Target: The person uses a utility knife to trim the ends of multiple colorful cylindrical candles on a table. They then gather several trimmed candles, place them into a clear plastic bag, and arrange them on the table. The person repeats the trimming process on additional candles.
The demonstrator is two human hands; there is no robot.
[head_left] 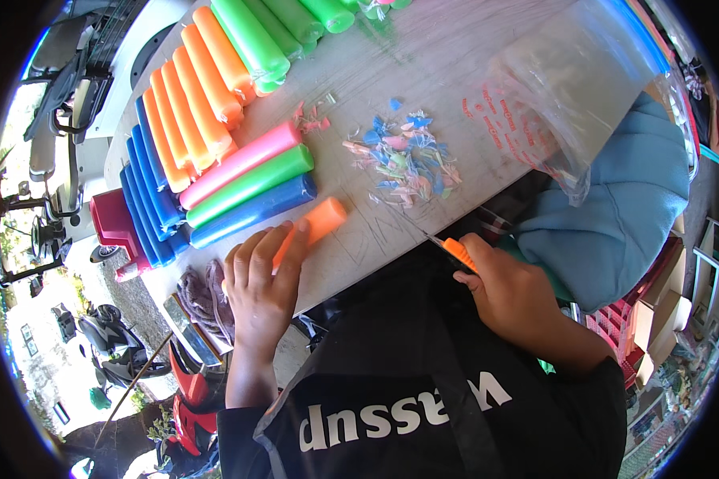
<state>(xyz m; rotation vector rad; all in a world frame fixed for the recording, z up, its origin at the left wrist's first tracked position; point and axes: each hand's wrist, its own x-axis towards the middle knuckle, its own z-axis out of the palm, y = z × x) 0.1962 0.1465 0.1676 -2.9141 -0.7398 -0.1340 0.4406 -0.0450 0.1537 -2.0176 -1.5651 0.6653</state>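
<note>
My left hand [265,270] is closed over an orange candle [324,222] lying at the table's near edge, its far end sticking out past my fingers. In my right hand [510,289] is a small knife with an orange handle [458,254], its thin blade pointing up and left over the table edge. Just beyond my left hand lie a blue candle [256,211], a green candle [252,185] and a pink candle [244,164], side by side. Past the blade sits a heap of coloured wax shavings [411,156].
Stacked orange candles [185,112], blue candles [145,203] and green candles [252,36] fill the table's [359,68] left and far parts. A clear plastic bag [571,88] and a blue cushion [615,207] are at the right. A grey cloth [204,297] lies at the left edge.
</note>
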